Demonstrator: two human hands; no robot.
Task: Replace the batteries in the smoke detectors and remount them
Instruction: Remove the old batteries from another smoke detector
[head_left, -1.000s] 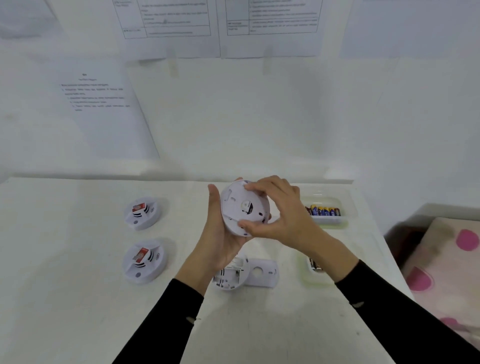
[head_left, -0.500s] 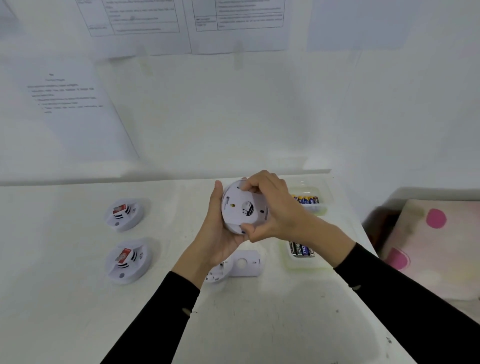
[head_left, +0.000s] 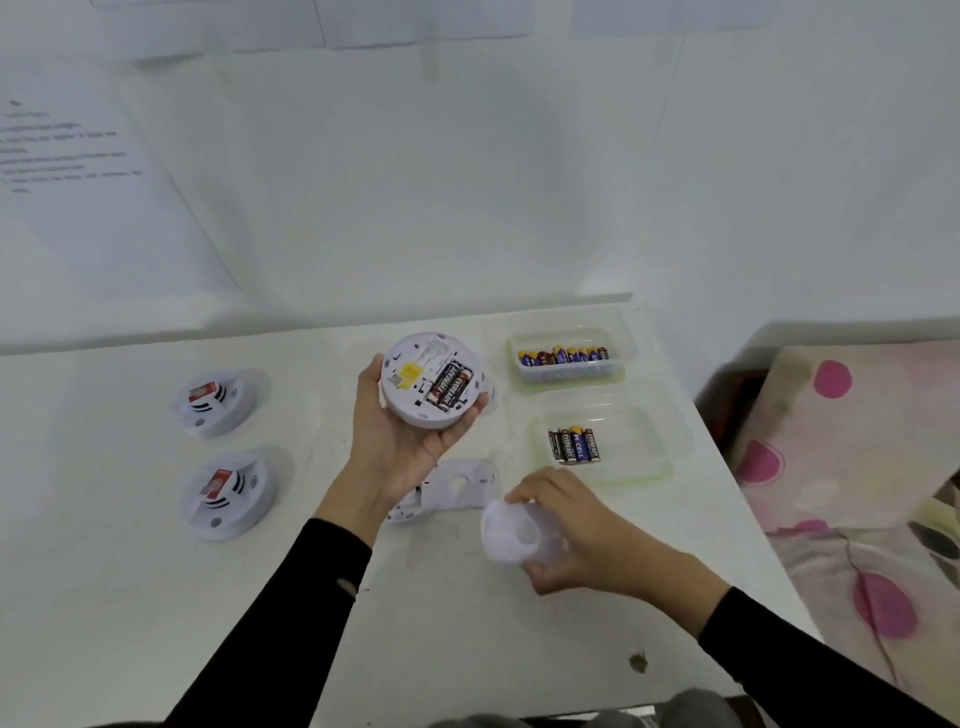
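My left hand (head_left: 395, 447) holds a round white smoke detector (head_left: 428, 379) above the table, its back facing me. Two black batteries (head_left: 449, 387) sit in its bay beside a yellow label. My right hand (head_left: 576, 530) grips the detached white mounting plate (head_left: 506, 532) low over the table, near the front. Another mounting plate (head_left: 457, 486) lies flat on the table between my hands, over part of another white piece.
Two more smoke detectors (head_left: 218, 400) (head_left: 228, 493) lie on the left of the white table (head_left: 130, 597). Two clear trays hold batteries: the far one (head_left: 566, 358) several, the near one (head_left: 602, 447) a few. A spotted cushion (head_left: 841, 467) is beyond the table's right edge.
My right hand has pulled the mounting plate off the detector and carried it down and to the right. The detector's battery bay is now exposed. The view has tilted downward.
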